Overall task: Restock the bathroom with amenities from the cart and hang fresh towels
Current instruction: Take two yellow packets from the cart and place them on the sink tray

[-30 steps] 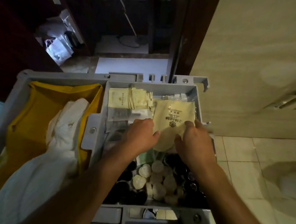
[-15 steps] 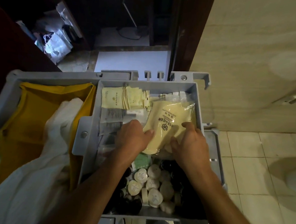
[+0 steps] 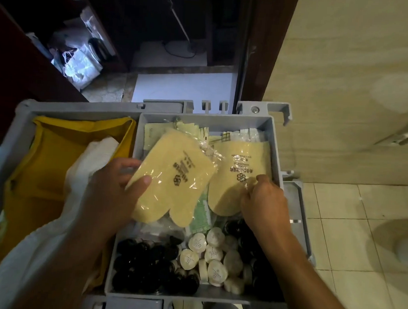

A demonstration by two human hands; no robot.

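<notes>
A grey cart tray holds hotel amenities. My left hand grips a plastic-wrapped pair of yellow slippers, lifted and tilted over the tray's left half. A second wrapped slipper pack lies flat in the tray's right half, and my right hand pinches its plastic near the lower right edge. Cream sachets lie at the tray's back. Round white capped items and small black bottles fill the front.
A yellow laundry bag with white linen fills the cart's left side. A dark door frame and beige tiled wall stand behind the cart. A toilet rim shows at right on the tiled floor.
Both hands were on one stack of slipper packs. My left hand has since lifted the top pack up and leftward, which uncovers a second pack that my right hand holds.
</notes>
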